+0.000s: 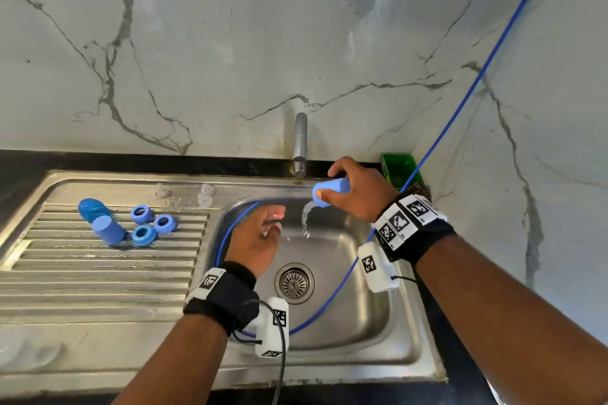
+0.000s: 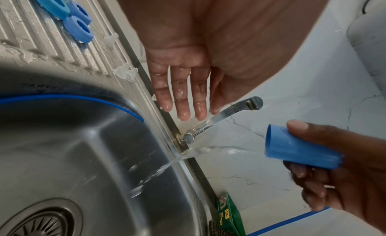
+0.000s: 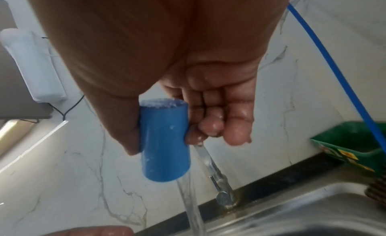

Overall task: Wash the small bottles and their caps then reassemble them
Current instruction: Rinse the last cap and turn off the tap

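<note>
Right of centre in the head view, the right hand [image 1: 358,192] tips a small blue bottle [image 1: 330,191] mouth-down beside the tap [image 1: 300,148], and water [image 1: 306,219] pours from it into the sink [image 1: 378,322]. Thumb and fingers [image 3: 211,126] are curled round the bottle's wall, thumb on one side and fingertips opposite. The left hand [image 1: 258,242], at centre, hangs over the basin with wet fingers [image 2: 183,94] straight, slightly spread, holding nothing. At left, on the ribbed drainboard [image 1: 98,273], lie two more blue bottles [image 1: 108,229] and three ring caps [image 1: 144,235]. The bottle appears light, rigid plastic and probably slippery when wet; a mid-body grip across the wall looks safest.
</note>
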